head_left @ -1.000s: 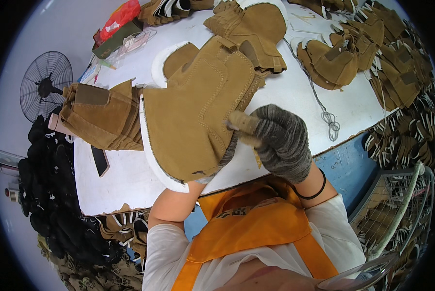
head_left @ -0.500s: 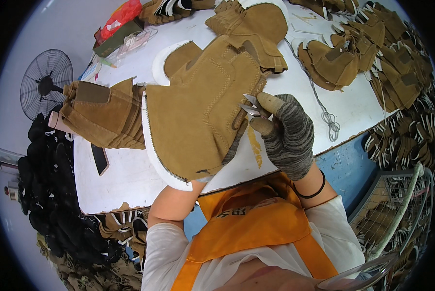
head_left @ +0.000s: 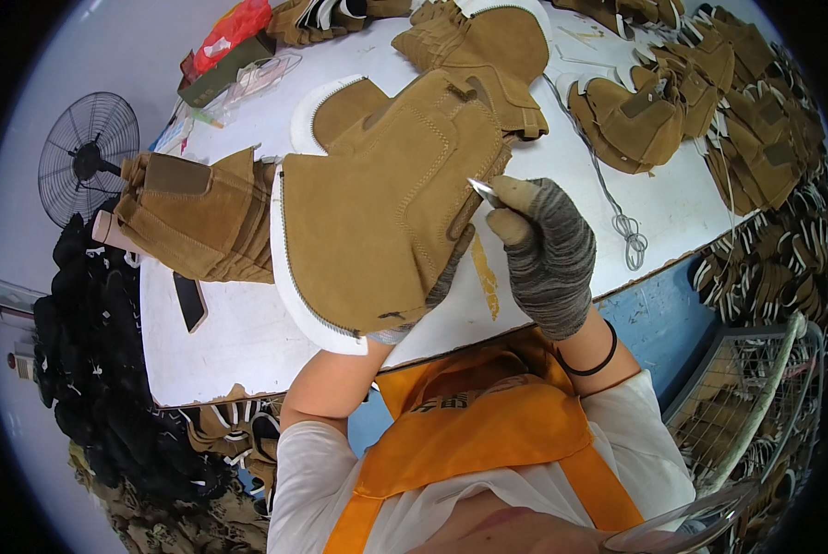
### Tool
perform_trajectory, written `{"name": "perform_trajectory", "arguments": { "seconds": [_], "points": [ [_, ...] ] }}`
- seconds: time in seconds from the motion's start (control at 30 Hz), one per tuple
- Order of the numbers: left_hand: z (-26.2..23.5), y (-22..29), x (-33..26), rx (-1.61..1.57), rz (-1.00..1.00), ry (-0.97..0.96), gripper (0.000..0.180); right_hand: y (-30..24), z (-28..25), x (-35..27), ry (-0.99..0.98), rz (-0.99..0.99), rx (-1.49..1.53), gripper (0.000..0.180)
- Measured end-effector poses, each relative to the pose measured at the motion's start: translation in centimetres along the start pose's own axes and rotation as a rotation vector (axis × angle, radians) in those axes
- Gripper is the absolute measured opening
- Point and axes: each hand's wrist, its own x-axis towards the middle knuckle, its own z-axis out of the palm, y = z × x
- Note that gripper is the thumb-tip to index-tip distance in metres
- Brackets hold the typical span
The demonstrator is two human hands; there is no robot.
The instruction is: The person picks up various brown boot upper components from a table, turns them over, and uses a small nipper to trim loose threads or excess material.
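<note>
A brown suede boot upper (head_left: 358, 231) with a white edge and stitched seams is held up over the table. My left hand (head_left: 447, 279), in a grey knit glove, supports it from behind; its fingers are mostly hidden by the suede. My right hand (head_left: 552, 258), in a matching glove with bare fingertips, pinches a small pair of thread snips (head_left: 484, 191). The snips' blades are together, their tips at the upper's right edge by the stitching. Behind the held piece lies another upper with a white rim (head_left: 326, 100).
Stacks of suede uppers lie at the left (head_left: 197, 217), the back (head_left: 478, 46) and the right (head_left: 635, 115). A dark phone (head_left: 190, 303) is on the white table (head_left: 234, 342). A grey cord (head_left: 608, 185) crosses the right side. A wire basket (head_left: 746, 397) stands at the lower right.
The snips' blades, apart half a second ago, have come together. The boot upper has shifted slightly up and to the right with my left hand.
</note>
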Motion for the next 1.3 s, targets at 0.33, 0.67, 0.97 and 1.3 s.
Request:
{"name": "perform_trajectory", "arguments": {
  "seconds": [0.33, 0.67, 0.97, 1.3],
  "points": [
    [0.9, -0.7, -0.1, -0.067, -0.015, 0.038, 0.047, 0.2, -0.4, 0.1, 0.009, -0.023, -0.008, 0.033],
    [1.7, -0.8, -0.4, -0.156, -0.026, 0.109, 0.051, 2.3, -1.4, -1.2, 0.137, 0.053, -0.158, 0.025],
    [2.1, -0.8, -0.4, -0.233, -0.056, 0.090, 0.055, 10.3, -3.1, -4.1, -0.345, 0.411, -0.755, 0.030],
    [0.8, -0.5, 1.1, -0.136, 0.074, -0.024, 0.062, 2.1, -4.0, 0.7, 0.014, 0.290, 0.079, 0.042]
  ]
}}
